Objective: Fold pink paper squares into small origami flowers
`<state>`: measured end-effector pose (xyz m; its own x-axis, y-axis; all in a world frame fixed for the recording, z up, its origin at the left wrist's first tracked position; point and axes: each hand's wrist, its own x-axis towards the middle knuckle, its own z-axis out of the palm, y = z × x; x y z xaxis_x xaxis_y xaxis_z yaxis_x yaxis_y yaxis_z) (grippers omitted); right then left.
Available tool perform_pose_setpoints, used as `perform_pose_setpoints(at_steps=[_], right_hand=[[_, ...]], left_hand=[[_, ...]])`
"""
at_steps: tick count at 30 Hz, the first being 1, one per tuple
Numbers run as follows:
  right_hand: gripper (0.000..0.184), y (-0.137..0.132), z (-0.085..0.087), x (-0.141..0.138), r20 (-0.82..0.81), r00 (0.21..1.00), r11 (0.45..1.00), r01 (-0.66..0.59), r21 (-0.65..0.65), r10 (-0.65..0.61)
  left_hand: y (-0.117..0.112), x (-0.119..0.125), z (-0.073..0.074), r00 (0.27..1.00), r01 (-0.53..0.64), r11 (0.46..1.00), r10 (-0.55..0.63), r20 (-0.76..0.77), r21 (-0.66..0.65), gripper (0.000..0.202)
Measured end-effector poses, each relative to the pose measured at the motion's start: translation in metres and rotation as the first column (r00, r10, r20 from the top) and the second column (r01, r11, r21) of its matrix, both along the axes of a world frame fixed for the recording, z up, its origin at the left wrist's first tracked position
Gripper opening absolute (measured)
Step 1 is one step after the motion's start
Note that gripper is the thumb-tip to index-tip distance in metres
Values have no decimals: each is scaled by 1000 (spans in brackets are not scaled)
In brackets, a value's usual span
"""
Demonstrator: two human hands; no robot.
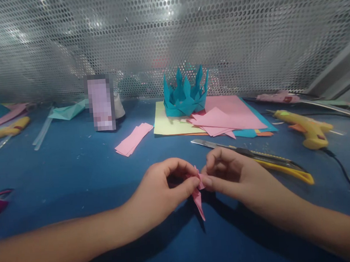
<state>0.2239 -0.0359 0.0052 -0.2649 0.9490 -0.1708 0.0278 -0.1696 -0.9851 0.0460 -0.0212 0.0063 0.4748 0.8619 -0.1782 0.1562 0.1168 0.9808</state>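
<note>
A small folded pink paper piece (198, 203) hangs between my two hands, just above the blue table, with a pointed end toward me. My left hand (163, 185) pinches it between thumb and fingers. From the other side, my right hand (230, 173) also pinches its edge with thumb and forefinger. The fingertips hide part of the folds. Just behind my right hand lies a yellow and black utility knife (273, 162) with its blade out. Pink paper strips (134, 139) lie in a small stack beyond my left hand.
A blue folded-paper crown (185, 100) stands on coloured paper sheets (170, 125) at the back. At right lies a yellow glue gun (308, 127) with its cord. A propped phone (101, 104) stands back left, near clear glue sticks (43, 130). A perforated metal panel (138, 37) rises behind.
</note>
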Motion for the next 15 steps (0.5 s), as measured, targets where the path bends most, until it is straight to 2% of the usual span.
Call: perform_pose_setpoints(at_steps=[4,9,15], right_hand=[[28,0,1,0,50,999,1000,5,14,-6],[23,0,5,-1,154,988,999,-5,49,-2],[18,-2,4,1,311,950,987,-85,137,38]], left_hand=[[0,-1,-1,998,-18,999,20,-51,42,12],[0,0,0,1000,-27,1000,27,-9,9,14],[0,0,-1,999,-35,999,35,30,-10,14]])
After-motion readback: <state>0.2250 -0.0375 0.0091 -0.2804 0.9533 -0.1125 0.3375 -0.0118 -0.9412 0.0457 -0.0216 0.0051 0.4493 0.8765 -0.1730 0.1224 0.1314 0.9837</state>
